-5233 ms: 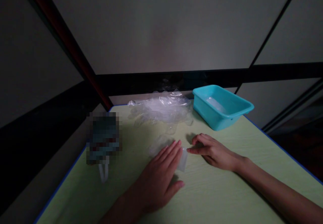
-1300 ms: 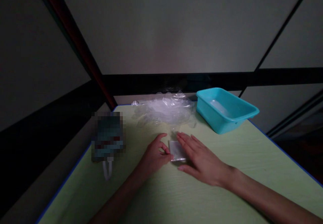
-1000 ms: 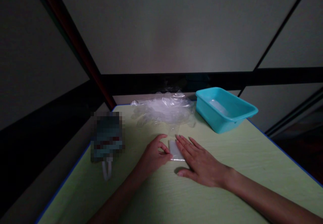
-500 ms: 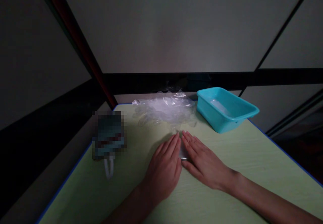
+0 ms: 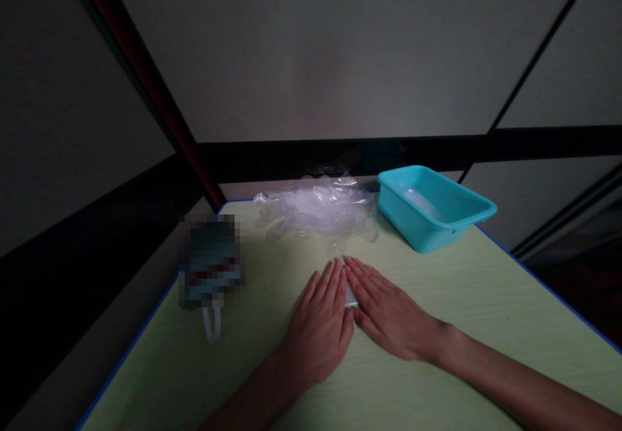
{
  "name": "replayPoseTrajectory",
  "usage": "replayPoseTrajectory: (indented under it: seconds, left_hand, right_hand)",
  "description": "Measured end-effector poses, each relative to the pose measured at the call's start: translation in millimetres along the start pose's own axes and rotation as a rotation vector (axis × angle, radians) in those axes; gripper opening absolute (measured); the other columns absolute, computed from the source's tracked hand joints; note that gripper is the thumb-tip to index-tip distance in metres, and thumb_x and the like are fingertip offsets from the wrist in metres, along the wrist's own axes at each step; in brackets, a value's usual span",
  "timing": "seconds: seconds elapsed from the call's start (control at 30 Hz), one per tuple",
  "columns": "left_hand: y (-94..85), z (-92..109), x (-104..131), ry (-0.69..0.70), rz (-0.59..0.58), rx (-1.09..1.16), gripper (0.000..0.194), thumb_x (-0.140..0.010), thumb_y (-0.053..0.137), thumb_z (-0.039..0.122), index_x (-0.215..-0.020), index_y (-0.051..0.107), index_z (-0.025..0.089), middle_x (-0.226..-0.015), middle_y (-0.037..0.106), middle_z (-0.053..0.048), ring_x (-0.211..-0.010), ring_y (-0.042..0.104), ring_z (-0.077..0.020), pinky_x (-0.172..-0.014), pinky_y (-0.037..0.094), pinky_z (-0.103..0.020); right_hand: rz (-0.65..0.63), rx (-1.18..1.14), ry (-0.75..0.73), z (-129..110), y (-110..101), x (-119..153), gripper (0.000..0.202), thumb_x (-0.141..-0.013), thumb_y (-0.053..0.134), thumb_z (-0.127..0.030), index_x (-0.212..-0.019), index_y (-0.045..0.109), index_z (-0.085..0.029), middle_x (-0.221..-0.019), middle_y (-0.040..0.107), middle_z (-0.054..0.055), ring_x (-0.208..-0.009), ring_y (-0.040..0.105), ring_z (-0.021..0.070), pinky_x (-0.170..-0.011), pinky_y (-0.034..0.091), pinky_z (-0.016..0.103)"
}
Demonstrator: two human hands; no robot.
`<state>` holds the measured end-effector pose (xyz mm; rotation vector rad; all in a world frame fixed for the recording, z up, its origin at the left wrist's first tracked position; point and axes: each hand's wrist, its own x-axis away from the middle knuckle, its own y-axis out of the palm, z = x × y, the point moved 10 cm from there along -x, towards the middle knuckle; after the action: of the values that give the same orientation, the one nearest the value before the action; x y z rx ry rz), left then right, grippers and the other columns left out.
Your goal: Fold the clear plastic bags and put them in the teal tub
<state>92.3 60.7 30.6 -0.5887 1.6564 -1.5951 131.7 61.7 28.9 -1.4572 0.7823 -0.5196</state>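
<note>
My left hand (image 5: 321, 324) lies palm down with its fingers stretched out, pressing on a small, clear plastic piece (image 5: 350, 296). From the other side my right hand (image 5: 391, 308) lies flat on the same piece, fingertips close to those of the left. Only a little of the plastic shows between the hands, so its kind is hidden; it looks thin and folded. Beyond the fingertips spreads a pile of clear plastic gloves (image 5: 321, 210), with a glove end reaching toward my fingers.
A turquoise plastic basin (image 5: 437, 214) stands at the back right, with something clear and plastic inside. At the left lies a blurred-out item (image 5: 214, 262) with a white loop (image 5: 212, 324). The pale green table (image 5: 437, 392) has a blue edge and meets a panelled wall.
My left hand has flattened, its fingers spreading a little over the plastic. The right hand stays nearly in place. The view has shifted slightly.
</note>
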Motion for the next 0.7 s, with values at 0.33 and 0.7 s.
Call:
replayPoseTrajectory:
  seconds: [0.33,0.7]
  left_hand:
    - [6.3,-1,-1,-0.001,-0.028,0.008,0.053,-0.084,0.035,0.021,-0.134,0.028,0.003,-0.143,0.02,-0.016,-0.131,0.014,-0.0254,-0.106,0.021,-0.043]
    - [-9.7,-31,6,-0.084,0.096,0.436,0.059,-0.084,0.034,0.016,-0.138,0.015,0.004,-0.144,0.019,-0.014,-0.131,0.018,-0.0181,-0.106,0.024,-0.035]
  right_hand:
    - [0.015,-0.048,0.014,1,1,1,0.056,-0.088,0.037,-0.028,-0.135,0.025,0.0,-0.141,0.019,0.019,-0.131,0.013,0.0259,-0.107,0.022,0.039]
    - [0.131,-0.074,-0.123,11,-28,2,0.056,-0.087,0.046,-0.037,-0.13,0.035,-0.005,-0.139,0.029,0.02,-0.128,0.025,0.0255,-0.102,0.03,0.039]
